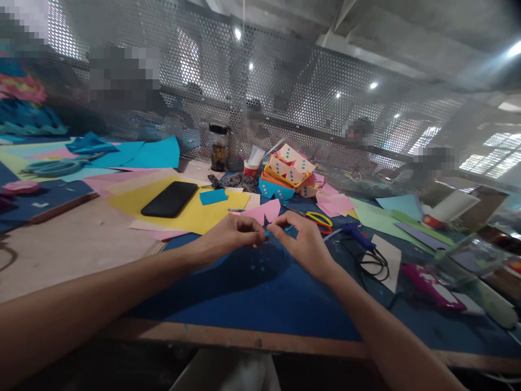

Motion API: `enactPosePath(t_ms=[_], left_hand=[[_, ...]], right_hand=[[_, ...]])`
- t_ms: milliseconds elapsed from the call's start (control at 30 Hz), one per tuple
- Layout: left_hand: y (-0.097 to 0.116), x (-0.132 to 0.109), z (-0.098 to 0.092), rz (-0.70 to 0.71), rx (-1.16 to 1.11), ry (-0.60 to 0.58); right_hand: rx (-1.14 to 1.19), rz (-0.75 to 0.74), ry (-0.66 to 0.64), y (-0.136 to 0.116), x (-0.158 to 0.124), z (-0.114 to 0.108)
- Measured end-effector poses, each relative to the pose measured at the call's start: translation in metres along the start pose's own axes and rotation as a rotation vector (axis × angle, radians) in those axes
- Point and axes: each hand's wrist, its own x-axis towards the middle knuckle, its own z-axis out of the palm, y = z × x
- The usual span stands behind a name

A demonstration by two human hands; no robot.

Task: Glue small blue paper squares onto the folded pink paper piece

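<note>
Over the dark blue mat (244, 304), my left hand (234, 236) and my right hand (301, 241) meet, fingertips nearly touching. Both are closed in a pinch at a tiny blue piece of paper (267, 233); the fingers hide most of it. Just behind them lies a pink paper cutout (268, 209) with a notch. Tiny blue scraps (256, 266) dot the mat below my hands. Yellow-and-red-handled scissors (321, 220) rest beyond my right hand. A small blue paper rectangle (214, 196) lies on a yellow sheet (183, 217), past my left hand.
A black phone (170, 199) lies at left. Behind stand a pile of dotted paper cutouts (291, 165), a paper cup (251, 167) and a dark-lidded jar (218, 149). At right are a blue glue gun (358, 234) with its cord and a magenta device (433, 287).
</note>
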Motion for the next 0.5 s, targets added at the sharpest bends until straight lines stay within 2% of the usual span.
enactPosePath(t_ms=[133, 267, 367, 500], left_hand=[[-0.0030, 0.0010, -0.0014, 0.005, -0.042, -0.008], [-0.0045, 0.0013, -0.0046, -0.042, -0.156, 0.032], [-0.0031, 0.0010, -0.0063, -0.071, -0.256, 0.044], [-0.0015, 0.0006, -0.0060, -0.128, -0.399, 0.005]], right_hand=[[-0.045, -0.032, 0.038, -0.0004, -0.0012, 0.0006], [-0.121, -0.154, 0.123, -0.0029, -0.0035, 0.0016], [-0.258, -0.263, 0.112, -0.0041, -0.0050, 0.0023], [-0.421, -0.386, 0.080, -0.0032, -0.0072, 0.0025]])
